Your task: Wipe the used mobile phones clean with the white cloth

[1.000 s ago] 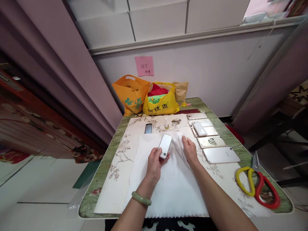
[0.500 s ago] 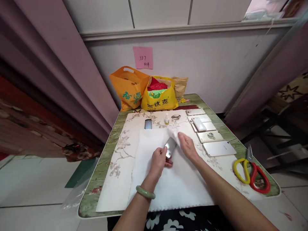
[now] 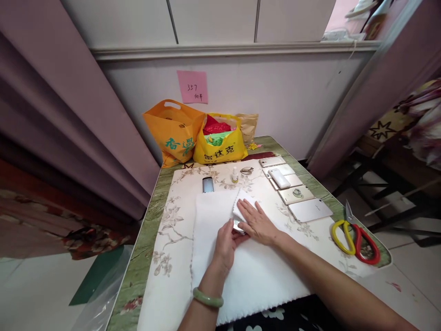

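Observation:
A small silver phone (image 3: pixel 237 226) is gripped at its lower end by my left hand (image 3: pixel 225 243), fingers bent around it. A folded corner of the white cloth (image 3: pixel 241 196) covers most of the phone. My right hand (image 3: pixel 258 222) lies flat on that folded corner with its fingers stretched out, pressing it against the phone. The rest of the white cloth (image 3: pixel 255 280) is spread under both hands on the table.
A dark phone (image 3: pixel 208 185), a small bottle (image 3: pixel 234 174) and glasses (image 3: pixel 246 170) lie beyond the cloth. Several phones (image 3: pixel 309 210) line the right side, near scissors (image 3: pixel 354 239). An orange bag (image 3: pixel 175 133) and a yellow bag (image 3: pixel 220 145) stand at the back.
My right hand has moved left and folded the cloth corner over the silver phone, which was uncovered before. My left hand still holds the phone. The camera view has shifted slightly.

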{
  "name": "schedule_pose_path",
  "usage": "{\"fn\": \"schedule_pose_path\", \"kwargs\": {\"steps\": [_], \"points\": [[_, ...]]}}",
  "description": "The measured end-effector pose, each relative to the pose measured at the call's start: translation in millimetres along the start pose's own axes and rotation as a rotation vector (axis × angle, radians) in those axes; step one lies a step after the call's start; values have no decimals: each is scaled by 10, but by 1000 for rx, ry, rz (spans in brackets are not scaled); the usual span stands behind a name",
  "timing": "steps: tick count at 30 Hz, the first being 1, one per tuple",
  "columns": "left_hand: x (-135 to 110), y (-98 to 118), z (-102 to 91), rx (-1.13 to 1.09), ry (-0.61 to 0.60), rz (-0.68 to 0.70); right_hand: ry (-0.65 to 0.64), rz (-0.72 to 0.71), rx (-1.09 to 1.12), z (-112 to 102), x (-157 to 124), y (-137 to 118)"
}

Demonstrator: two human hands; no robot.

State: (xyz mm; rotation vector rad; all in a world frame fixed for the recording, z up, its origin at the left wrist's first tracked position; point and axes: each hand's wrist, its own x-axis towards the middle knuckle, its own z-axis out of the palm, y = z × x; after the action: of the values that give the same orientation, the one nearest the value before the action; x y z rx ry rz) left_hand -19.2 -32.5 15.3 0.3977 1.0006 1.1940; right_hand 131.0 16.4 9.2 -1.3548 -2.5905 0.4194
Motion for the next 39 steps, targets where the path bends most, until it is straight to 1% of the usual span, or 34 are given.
{"fn": "schedule_pose_path", "kwargs": {"steps": [3, 5, 7, 8, 10, 12, 15, 18, 20, 21, 23, 24, 26, 28, 29, 31, 35, 37, 39], "points": [[-25, 41, 1, -6, -41, -56, 25, 90, -38, -5, -2, 97], [-30, 57, -3, -21, -33, -72, 92, 85, -76, 12, -111, 43], [-24, 54, -11, -36, 26, -70, 154, -2, -99, 30, -261, -99], [-19, 46, -15, -36, 73, -62, 156, -68, -93, 34, -329, -185], [-8, 23, -25, -28, 148, -31, 101, -175, -59, 26, -403, -329], [-1, 1, -30, -20, 162, 0, 47, -198, -24, -2, -371, -375], [-1, -4, -21, -28, 102, -11, 33, -107, 1, -50, -193, -231], [-21, 22, 6, -32, 25, -49, 77, 25, -25, -66, -68, -12], [-37, 38, 21, -22, 6, -52, 126, 76, -63, -50, -94, 44], [-41, 40, 24, -13, 5, -49, 152, 78, -80, -38, -140, 30], [-38, 30, 22, 1, 7, -38, 190, 31, -93, -10, -267, -70], [-30, 19, 16, 10, 29, -31, 195, -12, -87, 0, -331, -143], [-6, -7, 4, 43, 126, -8, 172, -106, -48, 11, -416, -285], [14, -24, -2, 76, 214, 23, 140, -161, 4, 5, -410, -364], [19, -25, -1, 83, 220, 26, 128, -164, 26, -4, -372, -366], [15, -13, 11, 65, 159, 13, 114, -130, 54, -27, -258, -289], [-30, 28, 45, 15, 29, -27, 104, 15, 69, -60, -68, 45], [-48, 33, 48, 40, 0, -34, 123, 69, 72, -43, -54, 204], [-57, 26, 39, 80, -3, -31, 185, 81, 65, -8, -75, 317]]}}
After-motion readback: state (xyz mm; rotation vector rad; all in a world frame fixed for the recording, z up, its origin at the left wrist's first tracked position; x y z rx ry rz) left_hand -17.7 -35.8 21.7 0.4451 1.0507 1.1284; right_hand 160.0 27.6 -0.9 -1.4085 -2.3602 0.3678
